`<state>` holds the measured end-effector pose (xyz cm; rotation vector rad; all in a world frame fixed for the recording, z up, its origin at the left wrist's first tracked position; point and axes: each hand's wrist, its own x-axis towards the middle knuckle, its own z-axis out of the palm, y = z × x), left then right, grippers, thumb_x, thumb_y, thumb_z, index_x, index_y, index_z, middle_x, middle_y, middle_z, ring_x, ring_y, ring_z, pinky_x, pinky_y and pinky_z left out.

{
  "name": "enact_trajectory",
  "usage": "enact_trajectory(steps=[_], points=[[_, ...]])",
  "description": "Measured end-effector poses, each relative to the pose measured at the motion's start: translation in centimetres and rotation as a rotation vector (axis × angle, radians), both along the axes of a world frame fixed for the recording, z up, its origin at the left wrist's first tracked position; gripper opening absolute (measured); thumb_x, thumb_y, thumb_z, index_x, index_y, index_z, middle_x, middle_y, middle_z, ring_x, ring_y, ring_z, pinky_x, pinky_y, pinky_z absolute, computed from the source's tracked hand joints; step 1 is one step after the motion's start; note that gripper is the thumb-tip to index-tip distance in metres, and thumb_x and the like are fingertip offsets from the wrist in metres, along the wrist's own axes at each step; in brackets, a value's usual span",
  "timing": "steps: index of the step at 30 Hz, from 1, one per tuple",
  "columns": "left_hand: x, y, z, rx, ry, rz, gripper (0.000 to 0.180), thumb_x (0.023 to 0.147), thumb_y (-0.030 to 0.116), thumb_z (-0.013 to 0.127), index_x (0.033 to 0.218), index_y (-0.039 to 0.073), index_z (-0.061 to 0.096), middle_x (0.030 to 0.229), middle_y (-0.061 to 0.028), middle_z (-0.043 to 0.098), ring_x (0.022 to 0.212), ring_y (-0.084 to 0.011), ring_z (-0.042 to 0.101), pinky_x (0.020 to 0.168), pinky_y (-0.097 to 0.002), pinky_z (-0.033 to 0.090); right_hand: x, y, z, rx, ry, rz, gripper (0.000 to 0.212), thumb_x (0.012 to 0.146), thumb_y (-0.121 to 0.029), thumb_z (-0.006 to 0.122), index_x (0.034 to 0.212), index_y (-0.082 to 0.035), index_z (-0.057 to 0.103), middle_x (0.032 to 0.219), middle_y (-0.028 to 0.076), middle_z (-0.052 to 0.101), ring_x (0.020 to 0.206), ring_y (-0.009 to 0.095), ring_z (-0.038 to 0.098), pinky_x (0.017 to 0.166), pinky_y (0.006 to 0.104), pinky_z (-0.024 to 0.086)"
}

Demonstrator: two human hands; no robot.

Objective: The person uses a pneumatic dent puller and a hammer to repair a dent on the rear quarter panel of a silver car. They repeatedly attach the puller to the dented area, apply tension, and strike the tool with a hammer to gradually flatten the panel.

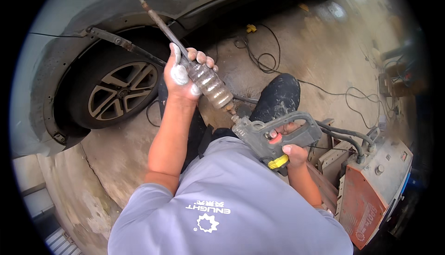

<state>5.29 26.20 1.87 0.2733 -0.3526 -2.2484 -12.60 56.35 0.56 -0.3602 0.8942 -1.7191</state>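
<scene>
My left hand (180, 80) is closed around the ribbed metal sliding weight (212, 87) of a dent-puller gun; white dust coats its fingers and thumb. From the weight a rod (163, 27) runs up and left to a pointed tip in front of the grey-patched car panel (95, 7). Whether the tip touches the panel I cannot tell. At the rod's rear end is the grey pistol-shaped gun body (259, 137), held near my waist. My right hand (295, 153) wraps its looped handle, fingers by the red trigger, beside a yellow knob (278, 162).
Below the panel is a car wheel (123, 92), with a flat metal bar (113, 38) across the arch. Black hoses (343, 137) link the gun to a red and grey machine (366, 199) on my right. A thin cable (324, 89) trails over the concrete floor.
</scene>
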Motion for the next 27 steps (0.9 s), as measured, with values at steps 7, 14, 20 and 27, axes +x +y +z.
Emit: enact_trajectory(steps=[7,14,20,27], points=[[-0.3,0.2,1.2,0.043,0.048,0.013,0.063,0.106,0.063,0.039,0.076,0.011,0.058,0.072,-0.0102,0.06,0.077,-0.0345,0.062,0.072,-0.0498,0.055,1.0,-0.7,2.3,-0.108,-0.06,-0.095,0.051,0.063,-0.001,0.07,0.112,-0.013,0.063,0.101,0.001,0.055,0.093,0.019,0.053,0.093,0.04,0.048],[-0.3,-0.1,1.1,0.0,0.12,-0.011,0.059,0.107,0.059,0.041,0.079,0.01,0.059,0.075,-0.009,0.062,0.079,-0.0342,0.063,0.076,-0.051,0.053,1.1,-0.2,1.7,-0.155,-0.02,-0.111,0.058,0.063,-0.003,0.071,0.12,-0.012,0.063,0.098,0.0,0.054,0.09,0.018,0.053,0.09,0.0398,0.049],[-0.3,-0.2,0.9,-0.004,0.102,-0.002,0.06,0.107,0.059,0.04,0.078,0.01,0.059,0.075,-0.0091,0.063,0.078,-0.0343,0.063,0.074,-0.0515,0.054,1.2,-0.7,2.2,-0.166,-0.023,-0.102,0.057,0.064,-0.005,0.071,0.12,-0.011,0.062,0.102,0.005,0.056,0.092,0.021,0.054,0.091,0.0403,0.05],[-0.2,0.0,1.1,0.044,0.093,0.002,0.061,0.107,0.06,0.041,0.078,0.01,0.059,0.074,-0.0101,0.063,0.078,-0.0353,0.064,0.073,-0.0519,0.055,1.3,-0.4,2.6,-0.163,-0.004,-0.075,0.058,0.066,-0.004,0.07,0.123,-0.012,0.063,0.113,0.009,0.061,0.099,0.023,0.057,0.094,0.0411,0.049]])
